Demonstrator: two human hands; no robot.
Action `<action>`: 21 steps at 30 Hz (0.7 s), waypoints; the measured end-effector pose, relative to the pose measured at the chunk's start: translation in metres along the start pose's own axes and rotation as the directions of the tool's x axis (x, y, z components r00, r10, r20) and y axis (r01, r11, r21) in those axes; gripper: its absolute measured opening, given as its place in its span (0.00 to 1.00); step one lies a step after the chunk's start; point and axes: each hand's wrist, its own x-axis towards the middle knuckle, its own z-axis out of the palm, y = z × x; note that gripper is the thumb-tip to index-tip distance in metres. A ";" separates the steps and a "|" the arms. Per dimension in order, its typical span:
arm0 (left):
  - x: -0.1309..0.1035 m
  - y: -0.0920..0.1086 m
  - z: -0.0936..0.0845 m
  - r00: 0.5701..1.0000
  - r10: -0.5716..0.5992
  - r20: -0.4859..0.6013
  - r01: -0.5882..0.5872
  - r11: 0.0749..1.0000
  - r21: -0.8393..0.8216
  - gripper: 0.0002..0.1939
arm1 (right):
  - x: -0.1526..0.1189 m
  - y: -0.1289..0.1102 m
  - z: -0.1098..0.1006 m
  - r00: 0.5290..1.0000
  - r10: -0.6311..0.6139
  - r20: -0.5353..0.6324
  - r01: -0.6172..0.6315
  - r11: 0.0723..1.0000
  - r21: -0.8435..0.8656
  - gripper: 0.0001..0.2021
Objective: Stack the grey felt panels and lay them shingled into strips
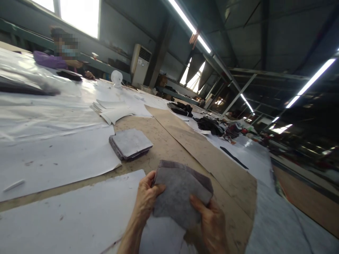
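Note:
Between my two hands is a stack of grey fabric pieces [180, 190], lifted off the table and slightly fanned along its far edge. My left hand [148, 192] grips its left side, thumb on top and fingers underneath. On the right side my right hand [212, 215] is closed on the same stack, its thumb pressed flat on the top piece. Beyond my left hand a second stack of grey pieces [132, 143] lies on brown paper, its edges roughly squared. White paper or cloth [161, 234] shows below the held stack.
Large white sheets [79, 215] and brown paper [190, 130] cover the table. White paper pieces [112, 111], a small white fan [116, 77] and dark cloth heaps [209, 125] lie farther off. A co-worker in purple [49, 60] sits across at the far left.

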 end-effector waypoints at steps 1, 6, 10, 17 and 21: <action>0.001 0.001 -0.002 1.000 -0.017 0.014 0.016 1.000 0.026 0.15 | -0.001 0.005 0.000 1.000 0.019 0.009 -0.019 0.999 0.028 0.24; -0.001 0.006 -0.008 0.996 -0.072 0.059 0.063 0.988 0.142 0.15 | -0.002 0.010 0.003 0.995 0.015 0.102 -0.016 1.000 0.012 0.23; -0.009 0.021 -0.011 0.996 -0.045 0.073 0.027 0.972 0.235 0.16 | -0.011 0.012 0.008 0.992 -0.090 0.082 0.091 0.996 0.003 0.21; -0.040 0.055 0.016 0.991 0.116 0.074 -0.136 0.904 0.406 0.18 | -0.035 -0.002 0.011 0.977 -0.188 0.102 0.164 0.963 0.212 0.20; -0.071 0.064 0.021 0.998 0.062 -0.031 -0.039 0.875 0.482 0.16 | -0.039 -0.012 0.004 0.955 -0.060 0.290 -0.024 0.960 0.279 0.17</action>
